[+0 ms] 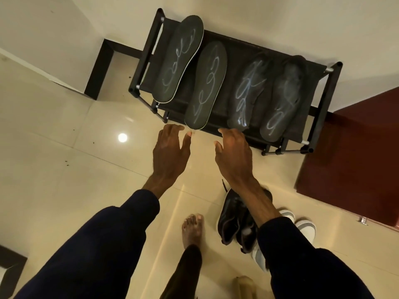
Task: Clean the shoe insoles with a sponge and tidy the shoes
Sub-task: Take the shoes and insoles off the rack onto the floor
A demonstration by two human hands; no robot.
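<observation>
A black rack [323, 100] stands against the wall [259, 18], its far long edge at the skirting, its near edge facing open tile floor [64, 169]. Four dark insoles lie side by side across its top shelf, each marked with pale scribbles. The first insole [179, 59] is at the left end and tilts, toe overhanging the far rail. The second insole [207, 85] overhangs the near edge with its heel. The third insole [248, 91] and fourth insole [280, 100] sit towards the right end, heels at or past the near rail. A dark red door [356, 158] lies close to the rack's right end; room there is tight. The floor to the left and in front is open.

The left hand [170, 149] hovers just below the second insole's heel, fingers spread wide, holding nothing; contact cannot be confirmed. The right hand [235, 152] is likewise spread and empty, fingertips near the third insole's heel.

Black shoes [233, 221] lie on the floor under the right forearm, white shoes [304, 225] just beside them. A bare foot [192, 229] stands between the arms.
</observation>
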